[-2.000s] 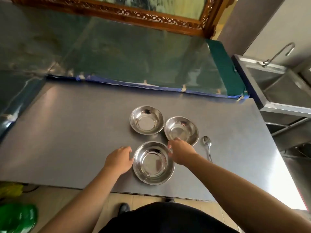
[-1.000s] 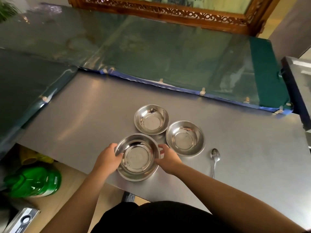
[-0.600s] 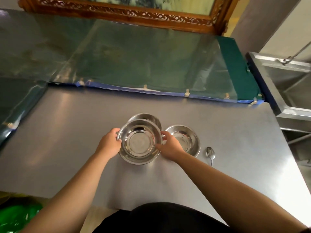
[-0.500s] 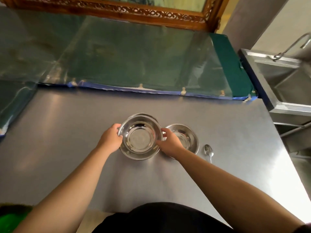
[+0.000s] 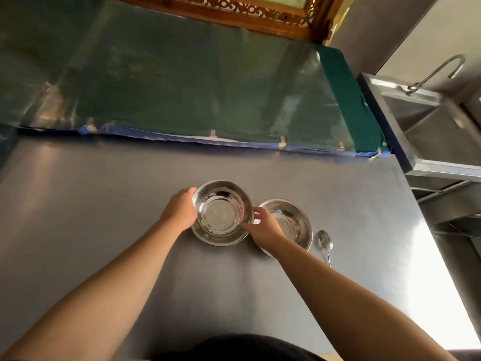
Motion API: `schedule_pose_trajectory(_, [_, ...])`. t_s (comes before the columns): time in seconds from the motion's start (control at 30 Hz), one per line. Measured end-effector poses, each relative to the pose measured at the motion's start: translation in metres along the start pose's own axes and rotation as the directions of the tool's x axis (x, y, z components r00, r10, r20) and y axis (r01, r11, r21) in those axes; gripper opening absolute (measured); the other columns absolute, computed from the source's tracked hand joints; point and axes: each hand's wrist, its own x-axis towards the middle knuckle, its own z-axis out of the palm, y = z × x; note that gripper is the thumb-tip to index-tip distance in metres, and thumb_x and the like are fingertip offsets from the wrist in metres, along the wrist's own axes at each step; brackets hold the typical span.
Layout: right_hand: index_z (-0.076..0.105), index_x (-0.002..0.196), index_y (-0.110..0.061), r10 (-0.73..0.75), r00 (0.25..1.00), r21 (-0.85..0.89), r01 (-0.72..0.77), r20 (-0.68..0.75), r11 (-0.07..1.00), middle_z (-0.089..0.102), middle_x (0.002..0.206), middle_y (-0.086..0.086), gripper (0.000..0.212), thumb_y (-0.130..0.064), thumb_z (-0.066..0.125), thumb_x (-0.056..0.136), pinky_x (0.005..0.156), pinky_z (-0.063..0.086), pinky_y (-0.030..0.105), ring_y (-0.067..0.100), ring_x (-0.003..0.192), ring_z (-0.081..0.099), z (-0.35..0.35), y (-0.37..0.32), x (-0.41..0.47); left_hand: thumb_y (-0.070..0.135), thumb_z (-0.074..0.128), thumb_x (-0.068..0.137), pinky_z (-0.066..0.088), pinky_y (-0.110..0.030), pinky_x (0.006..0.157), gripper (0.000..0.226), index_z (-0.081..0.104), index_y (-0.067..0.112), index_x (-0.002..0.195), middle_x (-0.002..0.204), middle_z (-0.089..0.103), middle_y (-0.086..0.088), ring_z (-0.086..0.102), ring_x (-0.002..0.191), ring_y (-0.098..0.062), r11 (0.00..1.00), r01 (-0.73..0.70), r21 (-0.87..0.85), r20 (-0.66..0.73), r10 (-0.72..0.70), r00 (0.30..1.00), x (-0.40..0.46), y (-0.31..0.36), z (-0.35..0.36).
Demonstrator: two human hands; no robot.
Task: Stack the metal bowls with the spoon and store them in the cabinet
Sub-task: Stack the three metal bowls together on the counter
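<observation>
1. Near the middle of the brushed grey metal surface, I hold a round, shiny steel bowl between both hands.
2. My left hand cups its left rim, fingers curled against the wall.
3. My right hand grips its right rim, thumb on the lip.
4. I cannot tell whether this bowl sits nested in another beneath it; only a doubled rim line shows at its near side.
5. A second bowl, equally polished and shallow, sits just beside it toward the surface's right edge, partly hidden by my right wrist.
6. A slim metal spoon lies just right of that bowl, oval head pointing toward the far edge.
7. Along the far edge runs a glossy green covering under clear film.
</observation>
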Motion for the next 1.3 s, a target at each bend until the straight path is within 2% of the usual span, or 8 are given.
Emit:
schedule_pose_trajectory(0.17, [0.048, 0.145, -0.016, 0.0, 1.0, -0.044, 0.001, 0.026, 0.999, 0.064, 0.116, -0.007, 0.065, -0.017, 0.073, 0.085, 0.091, 0.047, 0.031, 0.02, 0.116, 0.06, 0.012, 0.0, 0.006, -0.002, 0.053, 0.088, 0.048, -0.042, 0.096, 0.046, 0.058, 0.013, 0.131, 0.133, 0.05, -0.016, 0.058, 0.115, -0.038, 0.992, 0.123, -0.03, 0.023, -0.122, 0.992, -0.002, -0.011, 0.011])
schedule_pose_trajectory(0.23, [0.046, 0.148, -0.017, -0.008, 0.999, -0.072, 0.011, 0.045, 0.997, 0.064, 0.127, -0.001, 0.067, -0.018, 0.073, 0.086, 0.088, 0.041, 0.025, 0.014, 0.107, 0.056, 0.014, 0.001, 0.009, -0.003, 0.049, 0.087, 0.05, -0.039, 0.091, 0.047, 0.057, 0.012, 0.131, 0.13, 0.056, -0.017, 0.061, 0.11, -0.038, 0.981, 0.159, -0.108, 0.044, -0.155, 0.987, -0.005, -0.013, 0.015])
schedule_pose_trajectory(0.43, [0.038, 0.156, -0.024, -0.001, 0.997, -0.106, 0.01, 0.08, 0.994, 0.049, 0.154, 0.001, 0.075, -0.034, 0.072, 0.09, 0.108, 0.041, 0.034, 0.022, 0.139, 0.049, 0.004, 0.02, 0.01, 0.0, 0.045, 0.091, 0.046, -0.034, 0.089, 0.057, 0.046, 0.019, 0.145, 0.131, 0.064, -0.015, 0.059, 0.116, -0.036, 0.945, 0.226, -0.235, 0.068, -0.216, 0.974, -0.019, -0.018, 0.026])
schedule_pose_trajectory(0.7, [0.058, 0.137, -0.011, -0.001, 0.952, -0.284, -0.09, -0.305, 0.954, 0.057, 0.133, 0.019, 0.051, -0.019, 0.069, 0.087, 0.105, 0.041, 0.042, 0.038, 0.124, 0.052, -0.061, 0.074, 0.002, 0.001, 0.046, 0.091, 0.053, -0.043, 0.093, 0.061, 0.04, 0.021, 0.149, 0.131, 0.061, -0.014, 0.062, 0.11, -0.036, 0.912, 0.281, -0.297, 0.041, -0.282, 0.958, -0.05, -0.027, 0.038])
schedule_pose_trajectory(0.93, [0.039, 0.15, -0.005, 0.199, 0.922, -0.096, -0.243, -0.332, 0.965, 0.051, 0.143, 0.02, 0.072, -0.025, 0.072, 0.089, 0.096, 0.05, 0.044, 0.041, 0.12, 0.059, -0.083, 0.122, -0.004, 0.003, 0.048, 0.093, 0.058, -0.047, 0.087, 0.059, 0.042, 0.024, 0.147, 0.124, 0.064, -0.012, 0.067, 0.1, -0.035, 0.89, 0.314, -0.331, 0.05, -0.316, 0.947, -0.084, -0.037, 0.049])
schedule_pose_trajectory(1.07, [0.051, 0.135, -0.001, 0.371, 0.913, 0.257, -0.323, -0.171, 0.911, 0.071, 0.1, 0.026, 0.048, -0.009, 0.066, 0.09, 0.081, 0.063, 0.051, 0.032, 0.079, 0.07, -0.073, 0.132, -0.005, 0.003, 0.051, 0.092, 0.061, -0.047, 0.08, 0.06, 0.042, 0.025, 0.146, 0.124, 0.062, -0.012, 0.068, 0.096, -0.034, 0.88, 0.33, -0.342, 0.065, -0.328, 0.942, -0.097, -0.04, 0.051])
schedule_pose_trajectory(1.17, [0.051, 0.133, -0.001, 0.419, 0.902, 0.461, -0.329, -0.106, 0.825, 0.069, 0.094, 0.021, 0.043, 0.004, 0.06, 0.091, 0.074, 0.065, 0.046, 0.031, 0.069, 0.077, -0.069, 0.132, -0.008, 0.001, 0.055, 0.092, 0.064, -0.044, 0.066, 0.057, 0.044, 0.025, 0.142, 0.101, 0.063, 0.001, 0.071, 0.08, -0.027, 0.845, 0.357, -0.399, 0.097, -0.348, 0.932, -0.106, -0.038, 0.054])
schedule_pose_trajectory(1.3, [0.038, 0.152, -0.013, 0.411, 0.905, 0.6, -0.266, -0.115, 0.754, 0.066, 0.111, 0.02, 0.065, 0.006, 0.058, 0.093, 0.054, 0.063, 0.032, 0.042, 0.086, 0.076, -0.071, 0.125, -0.014, 0.001, 0.056, 0.092, 0.064, -0.042, 0.063, 0.052, 0.047, 0.024, 0.138, 0.092, 0.06, 0.007, 0.072, 0.072, -0.026, 0.831, 0.369, -0.415, 0.092, -0.366, 0.926, -0.113, -0.033, 0.057])
